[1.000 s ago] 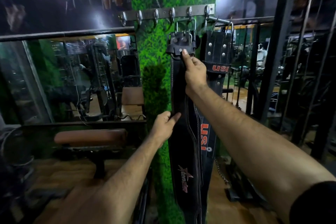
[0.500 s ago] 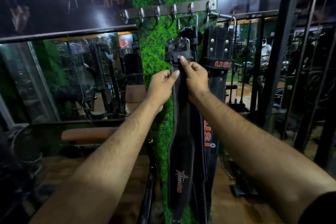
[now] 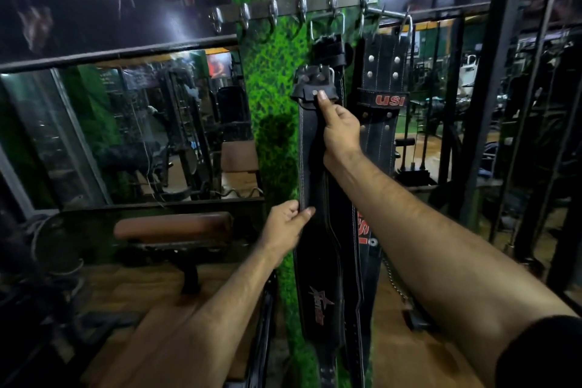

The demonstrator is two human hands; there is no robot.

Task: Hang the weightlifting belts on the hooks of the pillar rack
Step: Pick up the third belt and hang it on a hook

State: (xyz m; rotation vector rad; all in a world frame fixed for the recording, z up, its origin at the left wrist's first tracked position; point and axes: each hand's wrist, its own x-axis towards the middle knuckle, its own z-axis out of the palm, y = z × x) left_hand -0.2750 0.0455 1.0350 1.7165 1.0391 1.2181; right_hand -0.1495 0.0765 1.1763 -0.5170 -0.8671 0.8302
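Black belt (image 3: 315,167) held upright against green pillar (image 3: 274,98), buckle below hook rail (image 3: 296,6), right hand (image 3: 341,132) gripping its top, left hand (image 3: 286,225) pinching its left edge, USI belt (image 3: 381,79) hung on hook beside.

Dim, glare top left, wide-angle edge distortion.

Left hooks (image 3: 273,11) bare and reachable, right hooks (image 3: 332,3) crowded by hung belts (image 3: 381,79)

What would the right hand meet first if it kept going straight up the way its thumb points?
Probably the held belt's own buckle, right above the right hand; beyond it, the black belt already hanging from its hook. Depth is unclear.
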